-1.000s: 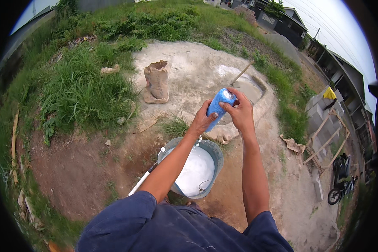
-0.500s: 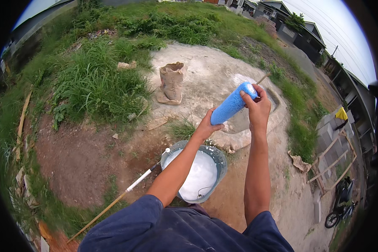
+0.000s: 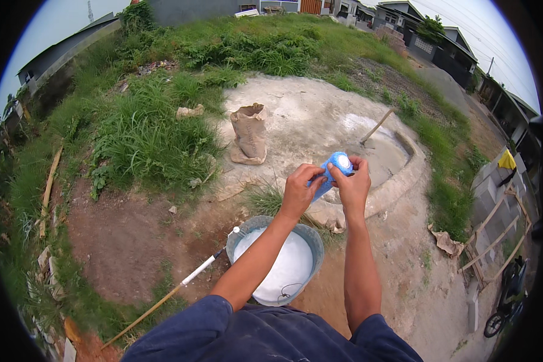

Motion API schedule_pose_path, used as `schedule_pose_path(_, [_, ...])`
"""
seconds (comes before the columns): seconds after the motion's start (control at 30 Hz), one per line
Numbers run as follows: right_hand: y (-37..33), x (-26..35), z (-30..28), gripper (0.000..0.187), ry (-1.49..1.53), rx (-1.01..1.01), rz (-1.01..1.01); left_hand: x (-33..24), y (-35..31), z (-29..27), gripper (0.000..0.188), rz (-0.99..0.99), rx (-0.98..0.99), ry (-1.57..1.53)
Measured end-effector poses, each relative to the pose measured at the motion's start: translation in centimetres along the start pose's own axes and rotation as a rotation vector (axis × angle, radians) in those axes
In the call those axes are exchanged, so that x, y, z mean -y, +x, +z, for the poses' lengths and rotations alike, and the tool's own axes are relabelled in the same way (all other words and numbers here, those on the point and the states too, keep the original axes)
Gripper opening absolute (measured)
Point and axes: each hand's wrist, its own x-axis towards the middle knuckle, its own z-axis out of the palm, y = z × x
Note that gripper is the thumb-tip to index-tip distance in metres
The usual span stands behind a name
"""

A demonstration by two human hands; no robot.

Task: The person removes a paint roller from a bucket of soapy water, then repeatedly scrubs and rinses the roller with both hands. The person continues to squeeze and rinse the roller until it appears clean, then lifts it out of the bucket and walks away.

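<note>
Both hands hold a blue cylindrical bottle (image 3: 332,172) out in front of me, its pale end turned toward the camera. My left hand (image 3: 298,192) wraps the bottle's lower body. My right hand (image 3: 353,186) grips its upper end with the fingers around the top. Below my forearms stands a grey metal bucket (image 3: 312,244) filled with white liquid. A long stick (image 3: 181,286) with a white end leans into the bucket from the lower left.
A brown sack (image 3: 249,134) stands open on the pale concrete patch. A shallow round mortar pit (image 3: 392,163) holds a tool with a wooden handle (image 3: 377,127). Tall grass grows to the left, grey blocks and a wooden frame (image 3: 489,223) to the right.
The bottle came down from a raised, tilted position to chest height with its end facing me. My left hand moved up from the bottle's lower end to grip its body.
</note>
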Motion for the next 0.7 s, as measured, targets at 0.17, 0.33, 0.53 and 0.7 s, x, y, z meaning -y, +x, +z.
schedule_pose_path(0.17, [-0.9,-3.0,-0.4,0.051,-0.065,0.048,0.020,1.9,-2.7,0.4,0.010,-0.070,0.085,0.186])
schedule_pose_path(0.33, [-1.2,-3.8,-1.2,0.049,-0.013,0.155,0.070,5.0,-7.2,-1.6,0.021,-0.575,-0.114,-0.244])
schedule_pose_path(0.53, [-1.3,-1.2,-1.0,0.047,-0.158,0.492,-0.118,6.3,-17.5,-9.2,0.037,-0.882,0.063,-0.125])
schedule_pose_path(0.7, [-8.0,3.1,4.8,0.045,-0.210,0.835,-0.403,0.9,-23.3,-15.6,0.074,-0.749,-0.037,0.216])
